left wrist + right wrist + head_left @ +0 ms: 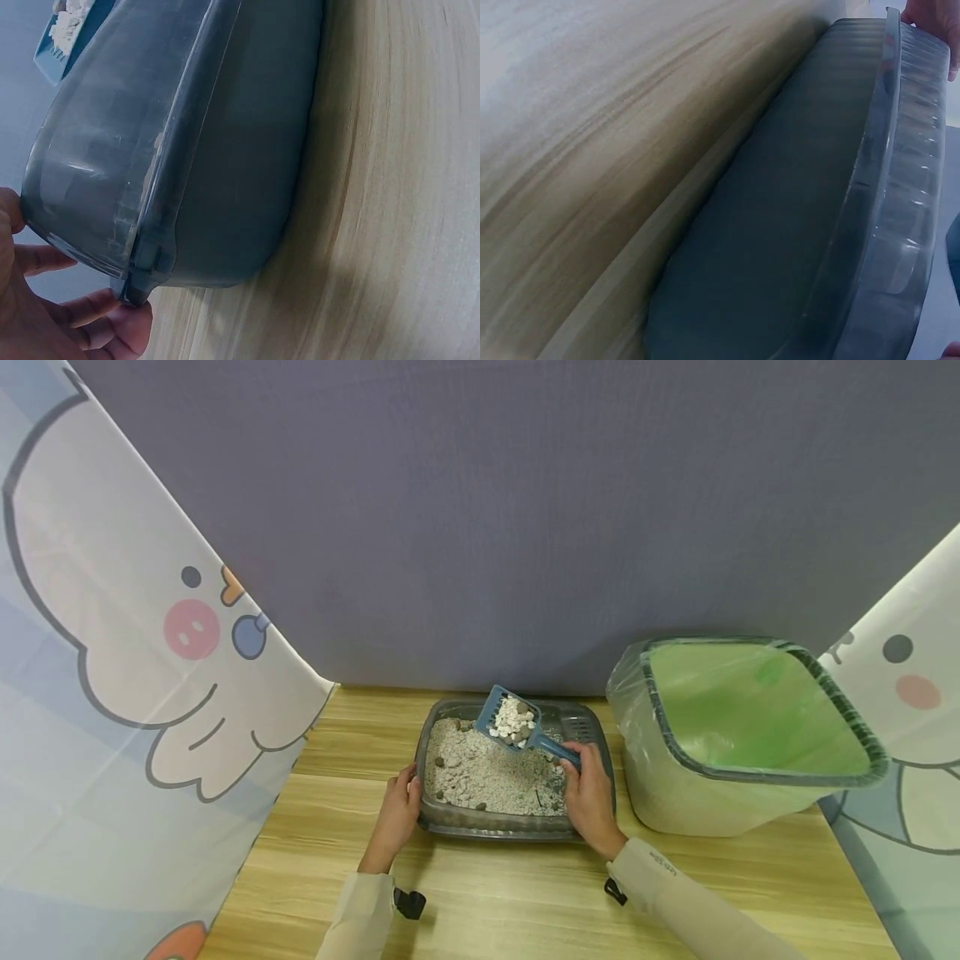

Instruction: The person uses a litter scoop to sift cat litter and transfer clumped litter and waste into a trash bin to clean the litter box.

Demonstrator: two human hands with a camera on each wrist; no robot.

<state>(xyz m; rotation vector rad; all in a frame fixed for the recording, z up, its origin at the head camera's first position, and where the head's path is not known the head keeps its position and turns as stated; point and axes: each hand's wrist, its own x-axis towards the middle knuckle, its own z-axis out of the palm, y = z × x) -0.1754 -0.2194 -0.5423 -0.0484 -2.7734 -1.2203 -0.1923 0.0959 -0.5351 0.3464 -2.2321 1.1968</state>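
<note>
A grey litter box [495,822] holding pale litter with several dark clumps stands on the wooden table. My left hand [401,810] grips its left side; in the left wrist view, the left hand's fingers [82,307] curl about the rim at the corner. The handle of a blue slotted litter scoop [551,747] is in my right hand [588,795]. Whitish litter lumps [512,718] and a few darker ones fill the scoop's head, which is held above the box's far part. The right wrist view mostly shows the box's outer wall [780,202].
Right of the box stands a large pale-green bin [697,806], lined with a clear plastic bag and wide at the top. Behind the table [480,893] hangs a grey cloth [465,527]. Cartoon-printed cloths [112,568] flank both sides.
</note>
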